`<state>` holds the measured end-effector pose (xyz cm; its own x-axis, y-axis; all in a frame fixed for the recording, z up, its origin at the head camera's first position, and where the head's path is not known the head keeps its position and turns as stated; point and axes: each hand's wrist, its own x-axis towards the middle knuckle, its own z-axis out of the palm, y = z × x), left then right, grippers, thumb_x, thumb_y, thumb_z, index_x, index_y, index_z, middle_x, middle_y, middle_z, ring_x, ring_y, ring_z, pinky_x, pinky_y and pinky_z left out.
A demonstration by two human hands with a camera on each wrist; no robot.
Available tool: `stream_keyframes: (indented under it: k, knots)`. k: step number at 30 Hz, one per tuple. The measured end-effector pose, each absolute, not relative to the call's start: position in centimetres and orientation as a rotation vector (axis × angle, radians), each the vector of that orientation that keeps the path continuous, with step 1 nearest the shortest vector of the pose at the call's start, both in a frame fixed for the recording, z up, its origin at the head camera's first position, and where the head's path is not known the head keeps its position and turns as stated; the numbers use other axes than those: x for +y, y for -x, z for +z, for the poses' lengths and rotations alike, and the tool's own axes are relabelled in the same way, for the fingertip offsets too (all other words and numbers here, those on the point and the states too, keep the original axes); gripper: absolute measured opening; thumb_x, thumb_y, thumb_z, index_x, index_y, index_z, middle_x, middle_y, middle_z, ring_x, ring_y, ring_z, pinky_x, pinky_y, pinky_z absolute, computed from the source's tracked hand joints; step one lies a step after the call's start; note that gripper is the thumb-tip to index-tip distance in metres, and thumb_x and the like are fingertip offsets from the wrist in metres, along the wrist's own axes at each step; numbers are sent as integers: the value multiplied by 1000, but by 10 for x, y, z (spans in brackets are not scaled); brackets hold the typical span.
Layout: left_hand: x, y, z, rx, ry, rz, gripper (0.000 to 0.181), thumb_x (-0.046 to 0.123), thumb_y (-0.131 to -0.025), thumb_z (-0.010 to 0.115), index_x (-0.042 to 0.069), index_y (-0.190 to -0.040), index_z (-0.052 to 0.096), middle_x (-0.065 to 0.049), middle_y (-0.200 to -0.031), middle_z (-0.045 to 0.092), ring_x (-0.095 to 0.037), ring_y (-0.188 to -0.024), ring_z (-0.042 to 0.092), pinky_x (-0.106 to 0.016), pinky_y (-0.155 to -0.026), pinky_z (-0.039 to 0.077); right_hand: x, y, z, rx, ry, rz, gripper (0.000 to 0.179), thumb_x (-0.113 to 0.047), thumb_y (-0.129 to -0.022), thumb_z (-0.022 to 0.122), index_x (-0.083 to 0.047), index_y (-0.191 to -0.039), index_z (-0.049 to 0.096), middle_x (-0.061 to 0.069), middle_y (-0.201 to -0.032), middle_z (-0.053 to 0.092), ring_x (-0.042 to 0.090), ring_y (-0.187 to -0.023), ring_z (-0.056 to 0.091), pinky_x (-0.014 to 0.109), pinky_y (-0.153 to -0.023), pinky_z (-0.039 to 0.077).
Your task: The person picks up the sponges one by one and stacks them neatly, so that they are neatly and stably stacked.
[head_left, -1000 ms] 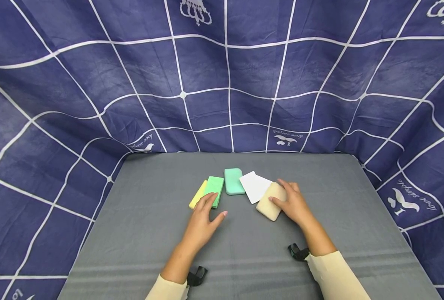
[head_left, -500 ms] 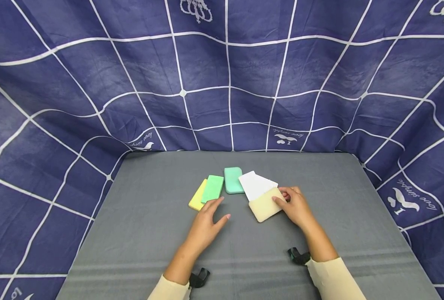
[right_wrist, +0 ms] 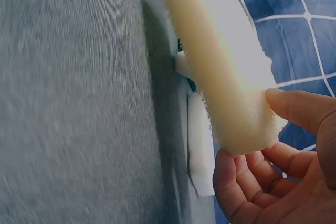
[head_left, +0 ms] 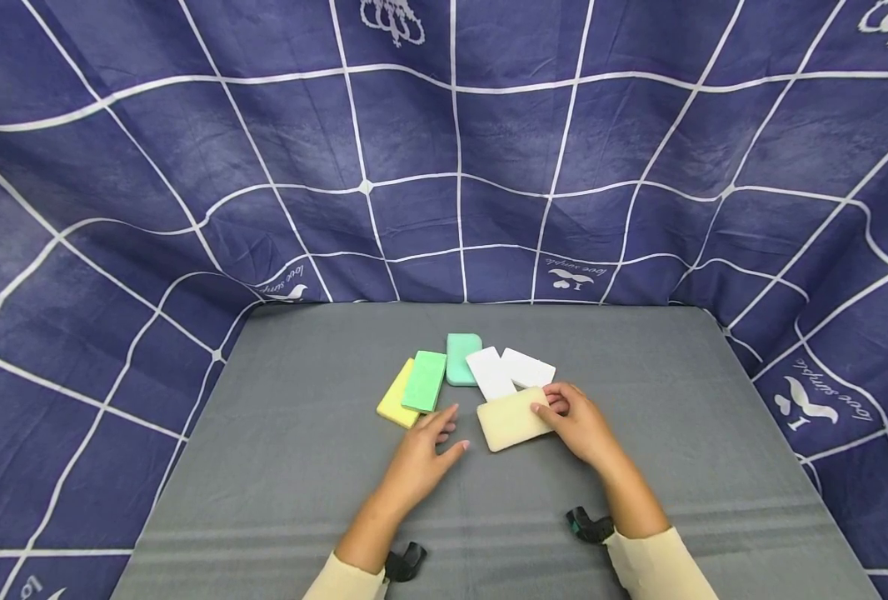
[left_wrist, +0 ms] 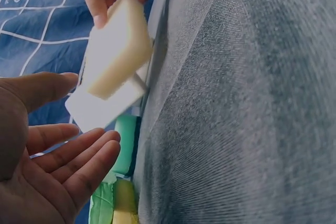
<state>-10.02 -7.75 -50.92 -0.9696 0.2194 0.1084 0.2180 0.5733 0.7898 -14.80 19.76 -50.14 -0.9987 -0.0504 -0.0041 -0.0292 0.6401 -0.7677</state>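
Bench (head_left: 286, 467) under grey cloth, its far edge set against a blue curtain (head_left: 406, 158) with white grid lines. A person is working with both bare hands, about midway between the bench's left and right edges. Right hand (head_left: 582, 425): pinching a cream sponge (head_left: 514, 419) by its right end, thumb on one broad face, fingers bent behind the other. The sponge is raised off the cloth and tilted, on the near side of the other pieces. Left hand (head_left: 416, 468): fingers extended, thumb held away from them, palm turned toward the sponge, nothing in grasp. Its fingertips are by the near end of a green block (head_left: 424, 382) — contact cannot be told. Pieces beyond the hands, fanned toward the far edge: a yellow block (head_left: 395, 406), nearest the left edge, partly covered by the green one; a teal block (head_left: 462, 358), closest to the far edge; a white block (head_left: 491, 372) over the teal block's corner; a second white block (head_left: 528, 369), angled toward the far right corner.
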Motion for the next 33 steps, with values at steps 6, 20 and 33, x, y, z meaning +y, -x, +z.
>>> stream_keyframes:
  k: [6, 20, 33]
  knots:
    - [-75, 99, -512, 2727, -391, 1440, 62, 21, -93, 75, 3, -147, 51, -11, -134, 64, -23, -116, 65, -34, -97, 56, 189, 144, -503, 2755, 60, -1351, 34, -22, -92, 74, -3, -119, 65, 10, -109, 68, 17, -94, 65, 24, -80, 51]
    - [-74, 99, -513, 2641, -355, 1455, 80, 19, -88, 80, 5, -155, 38, -11, -126, 63, -22, -105, 68, -32, -90, 58, 173, 136, -507, 2614, 79, -1512, 40, -20, -91, 76, -5, -126, 63, 10, -101, 67, 9, -79, 64, 21, -66, 53]
    - [-79, 100, -512, 2597, -375, 1525, 82, 15, -85, 83, 11, -154, 40, -7, -115, 66, -18, -92, 67, -25, -78, 58, 171, 125, -499, 2586, 187, -1541, 47, -20, -91, 77, -11, -134, 61, 13, -118, 65, 7, -79, 69, 23, -66, 55]
